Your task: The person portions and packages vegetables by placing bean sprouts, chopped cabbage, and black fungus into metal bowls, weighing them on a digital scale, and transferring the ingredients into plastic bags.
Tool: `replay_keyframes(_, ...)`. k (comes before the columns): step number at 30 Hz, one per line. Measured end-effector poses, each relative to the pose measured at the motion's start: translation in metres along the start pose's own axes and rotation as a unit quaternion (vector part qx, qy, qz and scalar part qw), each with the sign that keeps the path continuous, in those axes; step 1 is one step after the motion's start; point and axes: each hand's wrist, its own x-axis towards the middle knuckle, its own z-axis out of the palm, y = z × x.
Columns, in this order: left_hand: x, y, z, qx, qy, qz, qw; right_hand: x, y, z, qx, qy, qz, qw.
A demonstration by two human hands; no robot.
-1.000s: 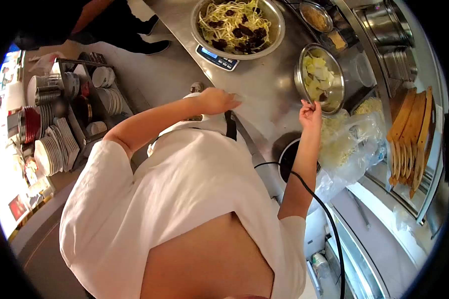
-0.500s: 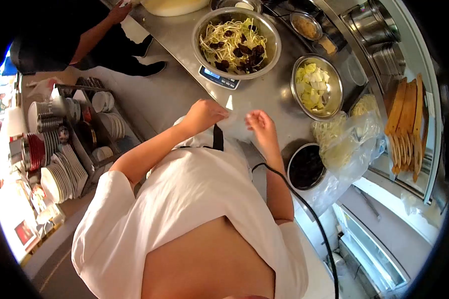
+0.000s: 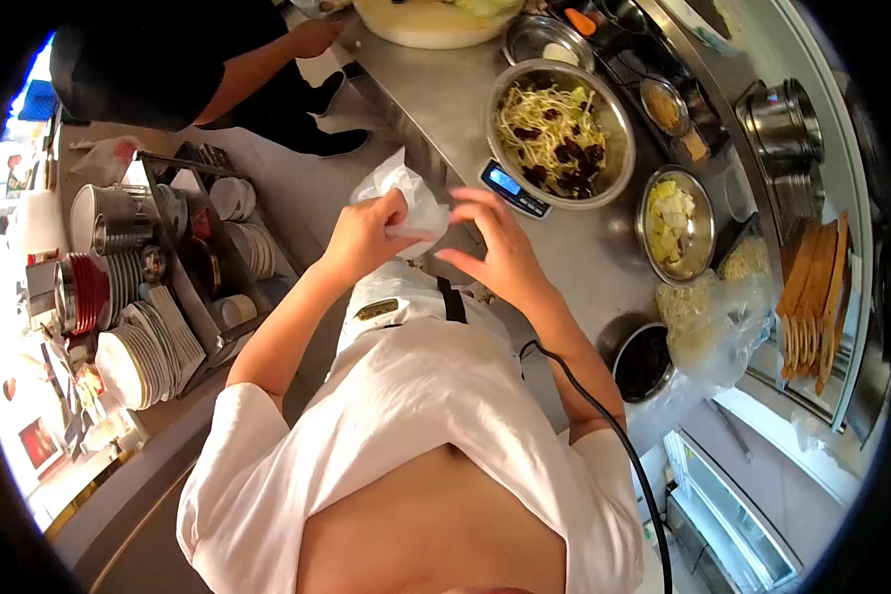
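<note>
My left hand (image 3: 369, 236) pinches a crumpled, translucent white plastic bag or sheet (image 3: 413, 206) in front of my waist. Beside the sheet's right edge, my right hand (image 3: 497, 247) has its fingers spread and holds nothing. Ahead on the steel counter (image 3: 574, 259) a large metal bowl (image 3: 622, 148) of bean sprouts, leafy pieces and dark pieces rests on a scale (image 3: 514, 188) with a lit blue display. To its right stands a smaller metal bowl (image 3: 709, 230) with pale green cut vegetable.
A person in dark clothes (image 3: 139, 64) stands at the upper left. Shelves of stacked plates (image 3: 134, 366) are on the left. At right are a dark-filled pot (image 3: 643, 362), bagged sprouts (image 3: 713, 317) and wooden-handled tools (image 3: 812, 297). A round board (image 3: 436, 35) lies at the top.
Both hands have come together before my waist, my right hand moving away from the smaller bowl. The white sheet now shows spread out in my left hand. The view has shifted.
</note>
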Motion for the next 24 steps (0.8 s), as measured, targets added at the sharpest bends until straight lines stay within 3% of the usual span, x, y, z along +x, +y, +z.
replay_keyframes(4,-0.003,-0.012,-0.031,0.013,0.09,0.132,0.987,0.035,-0.02,0.033,0.114,-0.19,0.155,0.963)
replay_keyframes(7,-0.013,-0.032,-0.058,0.139,0.084,0.143,0.976,0.048,-0.016,0.058,-0.005,-0.203,0.063,0.977)
replay_keyframes(8,-0.015,-0.034,-0.068,0.158,0.083,0.125,0.976,0.051,-0.021,0.065,0.031,-0.14,0.044,0.989)
replay_keyframes(11,-0.024,-0.055,-0.079,0.173,0.116,0.061,0.976,0.061,-0.017,0.069,-0.04,-0.127,0.091,0.987)
replay_keyframes(12,-0.027,-0.063,-0.085,0.18,0.095,-0.008,0.979,0.064,-0.014,0.07,-0.014,-0.099,0.076,0.992)
replay_keyframes(15,-0.03,-0.075,-0.082,0.04,0.198,-0.028,0.979,0.074,-0.03,0.064,-0.027,-0.212,0.133,0.968)
replay_keyframes(16,-0.032,-0.077,-0.083,0.001,0.198,-0.067,0.978,0.075,-0.035,0.068,-0.088,-0.212,0.136,0.964)
replay_keyframes(18,-0.033,-0.078,-0.086,-0.076,0.198,-0.142,0.967,0.073,-0.043,0.071,-0.092,-0.19,0.118,0.97)
replay_keyframes(21,-0.033,-0.08,-0.086,-0.078,0.253,-0.139,0.954,0.067,-0.046,0.075,-0.115,-0.143,0.062,0.981)
replay_keyframes(23,-0.034,-0.075,-0.089,-0.079,0.221,-0.179,0.956,0.06,-0.032,0.081,-0.135,-0.094,-0.003,0.986)
replay_keyframes(24,-0.036,-0.071,-0.089,-0.08,0.203,-0.2,0.955,0.059,-0.03,0.077,-0.156,-0.13,0.022,0.979)
